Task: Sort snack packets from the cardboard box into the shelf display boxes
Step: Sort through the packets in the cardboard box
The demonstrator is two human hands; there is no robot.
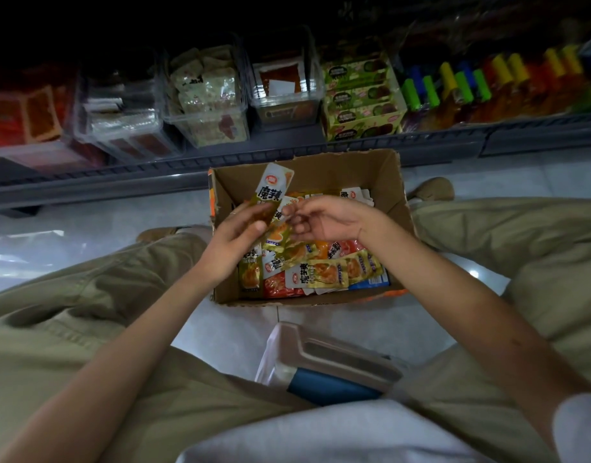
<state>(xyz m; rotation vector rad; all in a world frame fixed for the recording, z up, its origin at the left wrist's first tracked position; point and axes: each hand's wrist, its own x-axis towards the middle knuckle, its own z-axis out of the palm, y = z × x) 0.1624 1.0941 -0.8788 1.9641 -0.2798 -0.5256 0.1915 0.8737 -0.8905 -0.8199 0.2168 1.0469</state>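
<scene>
A long olive-green and white foil snack packet [273, 192] stands tilted above the open brown cardboard box [392, 195], pinched at its lower end by the left hand [235, 240], whose thumb and fingers are closed on it. A second packet of the same kind [280, 213] sits just behind it, between the two hands. The right hand [324, 218] hovers over the box with its fingers loosely curled, the fingertips [292, 208] touching or nearly touching that second packet (a firm grip cannot be told). Below the hands the box holds a loose heap of mixed green, orange and red packets [324, 272], lying at all angles. The box rests on the pale tiled floor [97, 225] between the person's knees in khaki trousers [70, 312]. Beyond it runs a low grey shelf edge [187, 172] bearing clear plastic display bins [205, 95] with pale packets, a green printed carton [362, 98] and, to the right, bottles with coloured caps [481, 81]. Near the person's lap lies a white and blue plastic container [324, 365].
</scene>
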